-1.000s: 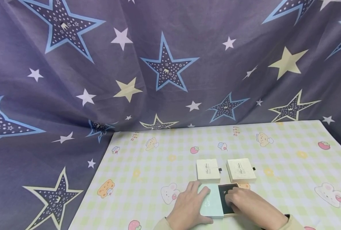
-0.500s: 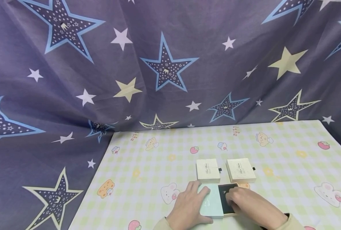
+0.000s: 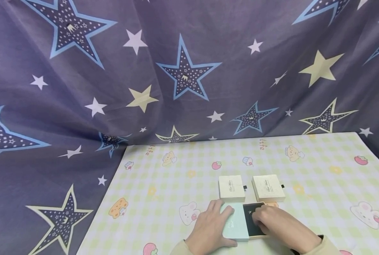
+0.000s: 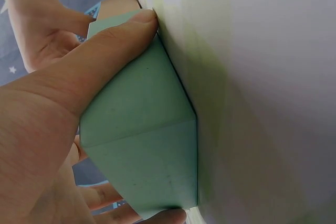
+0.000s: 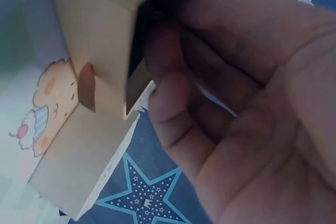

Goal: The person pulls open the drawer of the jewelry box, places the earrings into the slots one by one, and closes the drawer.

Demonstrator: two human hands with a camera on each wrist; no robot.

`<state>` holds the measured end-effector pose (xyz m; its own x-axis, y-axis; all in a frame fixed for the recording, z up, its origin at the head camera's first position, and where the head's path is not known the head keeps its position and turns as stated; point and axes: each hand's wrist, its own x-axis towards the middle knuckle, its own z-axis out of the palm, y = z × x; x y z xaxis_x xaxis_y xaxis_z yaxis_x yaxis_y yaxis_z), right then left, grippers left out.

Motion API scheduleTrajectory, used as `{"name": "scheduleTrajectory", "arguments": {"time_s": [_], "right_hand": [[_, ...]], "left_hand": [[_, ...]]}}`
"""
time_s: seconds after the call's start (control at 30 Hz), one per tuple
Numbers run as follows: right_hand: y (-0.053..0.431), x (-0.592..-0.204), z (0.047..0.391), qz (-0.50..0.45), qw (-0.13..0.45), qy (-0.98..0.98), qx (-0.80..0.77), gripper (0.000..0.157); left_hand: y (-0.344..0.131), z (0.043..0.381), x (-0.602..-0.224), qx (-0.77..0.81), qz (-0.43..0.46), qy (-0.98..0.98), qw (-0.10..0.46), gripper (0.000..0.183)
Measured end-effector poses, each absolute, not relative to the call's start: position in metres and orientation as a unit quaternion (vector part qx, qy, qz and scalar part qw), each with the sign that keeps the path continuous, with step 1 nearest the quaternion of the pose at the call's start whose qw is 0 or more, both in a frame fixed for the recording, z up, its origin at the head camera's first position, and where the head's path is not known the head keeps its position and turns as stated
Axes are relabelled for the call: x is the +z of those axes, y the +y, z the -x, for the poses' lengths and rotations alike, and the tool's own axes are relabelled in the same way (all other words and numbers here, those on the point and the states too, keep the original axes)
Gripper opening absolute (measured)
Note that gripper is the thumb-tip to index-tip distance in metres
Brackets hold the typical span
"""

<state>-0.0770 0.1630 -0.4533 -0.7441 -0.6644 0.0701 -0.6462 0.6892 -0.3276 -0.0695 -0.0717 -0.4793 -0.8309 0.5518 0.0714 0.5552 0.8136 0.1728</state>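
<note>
A mint-green jewelry box (image 3: 237, 225) lies on the table with its drawer (image 3: 256, 237) pulled out to the right. My left hand (image 3: 208, 226) grips the sleeve of the box; in the left wrist view the thumb lies along one side of the green sleeve (image 4: 142, 124) and fingertips reach the other. Black lining (image 3: 250, 225) fills the drawer, and a small silvery star-shaped piece (image 3: 249, 212) shows on it. My right hand (image 3: 278, 223) reaches in with curled fingers. In the right wrist view its thumb and fingertips are inside the tan drawer (image 5: 100, 30); I cannot tell whether they pinch anything.
Two cream gift boxes (image 3: 232, 188) with black pull tabs stand just behind the green one; the right-hand cream box (image 3: 268, 188) is close behind the drawer. A checked cartoon cloth (image 3: 157, 212) covers the table. A dark star-patterned curtain (image 3: 189, 117) hangs at its back edge.
Both hands stay at the green jewelry box throughout. My right hand's fingers shift only slightly over the black lining; the drawer stays pulled out.
</note>
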Motion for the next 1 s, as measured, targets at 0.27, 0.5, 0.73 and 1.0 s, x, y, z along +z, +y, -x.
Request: {"name": "scheduleTrajectory", "arguments": {"time_s": [0.27, 0.5, 0.73, 1.0], "right_hand": [[0.1635, -0.4541, 0.076, 0.359, 0.039, 0.917, -0.17, 0.032], [0.1648, -0.4571, 0.0798, 0.348, 0.064, 0.913, -0.202, 0.024], [0.1699, -0.4591, 0.081, 0.337, 0.029, 0.917, -0.212, 0.024], [0.1729, -0.4585, 0.0785, 0.302, 0.008, 0.929, -0.212, 0.019]], "left_hand": [[-0.072, 0.0687, -0.4801, -0.097, 0.287, -0.953, 0.006, 0.082], [-0.0717, 0.0687, -0.4797, -0.09, 0.289, -0.953, 0.008, 0.082], [-0.0715, 0.0687, -0.4794, -0.091, 0.289, -0.953, 0.014, 0.082], [-0.0714, 0.0692, -0.4794, -0.091, 0.288, -0.953, 0.01, 0.082]]}}
